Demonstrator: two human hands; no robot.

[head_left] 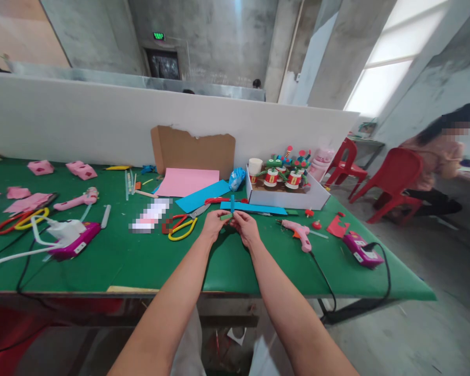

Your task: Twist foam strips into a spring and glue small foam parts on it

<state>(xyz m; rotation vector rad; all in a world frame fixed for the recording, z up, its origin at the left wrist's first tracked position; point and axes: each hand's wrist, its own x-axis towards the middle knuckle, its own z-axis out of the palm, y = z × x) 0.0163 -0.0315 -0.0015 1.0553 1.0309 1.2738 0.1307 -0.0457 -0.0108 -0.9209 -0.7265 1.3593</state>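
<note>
My left hand (215, 225) pinches a narrow green paper strip (226, 216) over the middle of the table. Close beside it, my right hand (246, 227) is closed at the point where a blue paper strip (232, 202) stands upright against the green one. The two strips meet at an angle between my fingertips. Just left of my hands lie scissors (183, 225) with yellow and red handles. Beyond my fingers, a longer blue paper strip (254, 209) and a red-handled tool (219, 200) rest on the green tabletop (235, 266).
A white box (290, 197) holds paper-cup figures. Right of my hands lie a pink glue gun (300, 232), red scraps (337, 226) and a purple power strip (362, 250). Pink paper (190, 181) lies behind. Another purple power strip (76, 241) sits left. A person (431, 156) sits far right.
</note>
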